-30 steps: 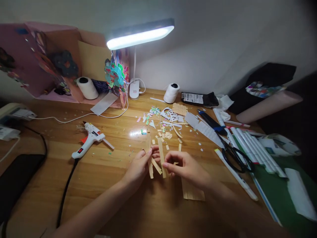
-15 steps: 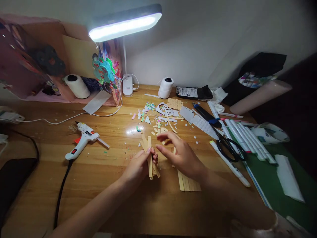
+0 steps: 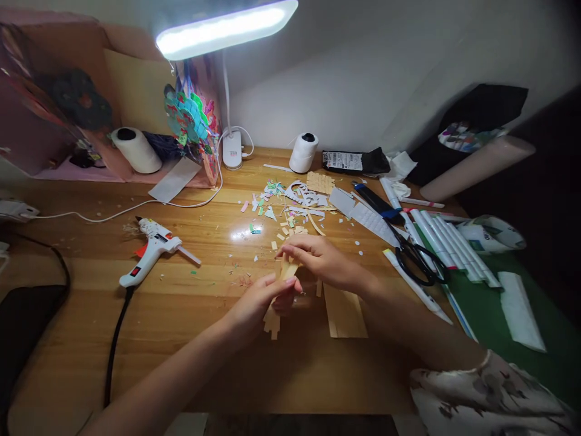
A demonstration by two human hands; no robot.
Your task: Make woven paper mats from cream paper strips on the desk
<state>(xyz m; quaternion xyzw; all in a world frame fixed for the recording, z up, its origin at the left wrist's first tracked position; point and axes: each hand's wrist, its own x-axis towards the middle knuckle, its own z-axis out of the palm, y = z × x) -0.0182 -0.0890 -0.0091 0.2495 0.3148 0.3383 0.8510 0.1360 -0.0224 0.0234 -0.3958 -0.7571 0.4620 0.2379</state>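
Note:
A small bundle of tan paper strips (image 3: 273, 321) is gripped in my left hand (image 3: 258, 301), near the middle of the desk; its lower ends stick out beneath the palm. My right hand (image 3: 320, 260) reaches over from the right, its fingers pinched on the upper ends of the same strips. Both hands nearly touch, and the fingers cover much of the bundle. A flat tan panel (image 3: 345, 312) lies partly under my right wrist, with a narrow loose strip beside it.
Paper scraps (image 3: 295, 206) are scattered behind my hands. A white glue gun (image 3: 157, 249) lies left, its black cable running forward. Black scissors (image 3: 415, 257), a utility knife (image 3: 376, 200) and several markers (image 3: 454, 245) lie right. A lit lamp (image 3: 227, 27) hangs above.
My right hand has moved left and closed on the upper strip ends. My left hand has turned the bundle, and the view has shifted slightly.

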